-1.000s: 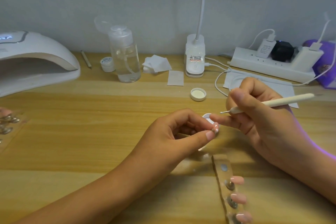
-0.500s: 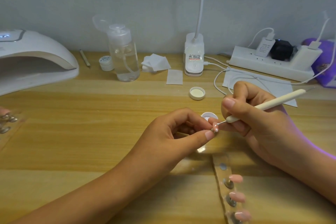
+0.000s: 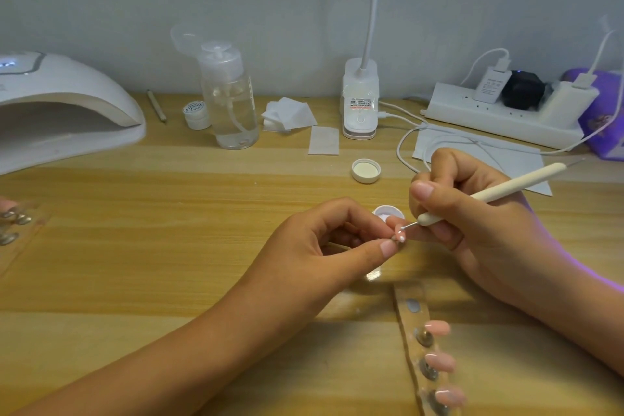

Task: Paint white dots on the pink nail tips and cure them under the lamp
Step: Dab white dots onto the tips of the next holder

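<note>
At the centre of my view stands a small round white paint pot [image 3: 388,213], open, on a pale wooden table [image 3: 169,213]; I place everything else from it.

Just in front of the paint pot, the left hand [image 3: 324,246] pinches a single pink nail tip [image 3: 500,234] between thumb and forefinger, the other fingers curled under. White dots show on the nail tip.

Just right of the pot, the right hand [image 3: 472,223] grips a slim cream-handled dotting tool [image 3: 489,194] like a pen, fingers curled round the shaft. Its fine metal point touches the held nail tip.

Nearer to me than the pot and a little right lies a clear plastic strip [image 3: 410,307] with metal studs. Three more pink nail tips [image 3: 440,361] sit along it, and its top stud is bare.

Just behind the pot lies a white screw lid [image 3: 365,170], inside facing up.

Far behind and left of the pot sits the white domed curing lamp [image 3: 67,101], its mouth facing right. Between the lamp and the pot, at the back, stand a clear plastic pump bottle [image 3: 229,105] and a small white jar [image 3: 197,115].

Straight behind the pot are square white wipes [image 3: 288,113] and a white desk-lamp base [image 3: 359,105]. Behind and right lies a white power strip [image 3: 499,115] with chargers plugged in.
</note>
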Available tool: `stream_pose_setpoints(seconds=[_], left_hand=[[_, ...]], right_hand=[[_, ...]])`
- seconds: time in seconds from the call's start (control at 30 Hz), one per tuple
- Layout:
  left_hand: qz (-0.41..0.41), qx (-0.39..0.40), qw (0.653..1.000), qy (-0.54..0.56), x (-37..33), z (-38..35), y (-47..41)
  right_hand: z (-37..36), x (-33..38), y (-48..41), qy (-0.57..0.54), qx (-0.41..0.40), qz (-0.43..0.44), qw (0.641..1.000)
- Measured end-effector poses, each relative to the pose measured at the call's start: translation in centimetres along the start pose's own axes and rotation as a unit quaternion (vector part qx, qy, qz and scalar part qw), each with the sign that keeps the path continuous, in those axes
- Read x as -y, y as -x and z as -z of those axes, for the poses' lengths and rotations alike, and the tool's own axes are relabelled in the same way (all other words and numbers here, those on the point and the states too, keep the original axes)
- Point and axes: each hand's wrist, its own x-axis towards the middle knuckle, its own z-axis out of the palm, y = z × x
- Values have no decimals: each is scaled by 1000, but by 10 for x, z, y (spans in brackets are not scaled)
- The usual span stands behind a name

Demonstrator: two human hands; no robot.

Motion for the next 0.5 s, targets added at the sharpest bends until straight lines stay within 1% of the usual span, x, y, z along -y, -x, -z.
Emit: stream_pose_setpoints(seconds=[0.17, 0.5], left_hand=[[1, -1, 1000, -3, 0, 0, 0], [3, 1, 1000, -1, 1, 1, 0]], right_hand=[[0, 0, -1, 0, -5, -4, 1000], [2, -1, -1, -5, 10, 4, 1000]])
